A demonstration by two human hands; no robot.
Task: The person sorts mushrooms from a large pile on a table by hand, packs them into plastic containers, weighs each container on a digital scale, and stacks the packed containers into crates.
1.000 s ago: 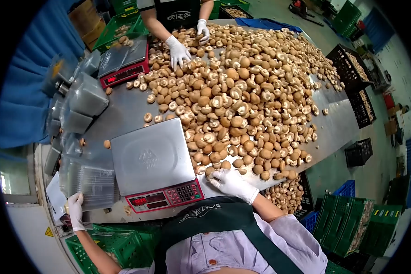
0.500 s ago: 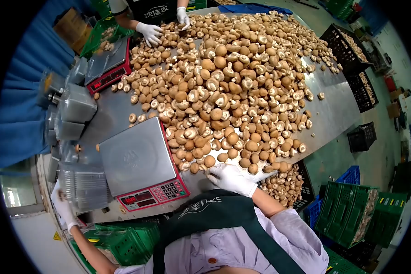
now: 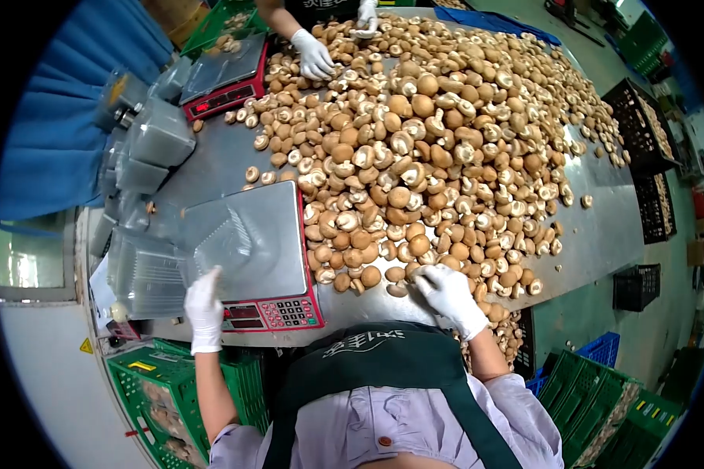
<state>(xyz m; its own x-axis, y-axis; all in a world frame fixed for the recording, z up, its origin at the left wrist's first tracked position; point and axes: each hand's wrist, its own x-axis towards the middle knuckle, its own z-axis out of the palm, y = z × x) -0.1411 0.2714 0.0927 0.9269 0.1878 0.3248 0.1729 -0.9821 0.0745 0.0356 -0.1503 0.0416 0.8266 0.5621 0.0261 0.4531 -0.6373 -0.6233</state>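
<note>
A clear plastic tray point(image 3: 228, 238) lies on the metal plate of the near scale point(image 3: 278, 270). My gloved left hand point(image 3: 204, 306) is at the tray's near left edge, its fingers closed on that edge. Beside it stands a stack of clear trays point(image 3: 150, 273). My gloved right hand point(image 3: 450, 295) is at the near edge of the big mushroom heap point(image 3: 414, 148), fingers curled by a few brown mushrooms; what they hold, if anything, is hidden. The scale's red front has a keypad.
Across the table point(image 3: 602, 211) a co-worker's gloved hands point(image 3: 313, 56) touch mushrooms, near a second red scale point(image 3: 225, 78). More clear containers point(image 3: 160, 133) line the left side. Green crates point(image 3: 164, 399) stand below left, others point(image 3: 587, 399) below right, with black crates point(image 3: 637, 287) beyond.
My left hand has come in from the far left to the scale, and a clear tray now lies on the plate. My right hand has shifted right along the heap's edge.
</note>
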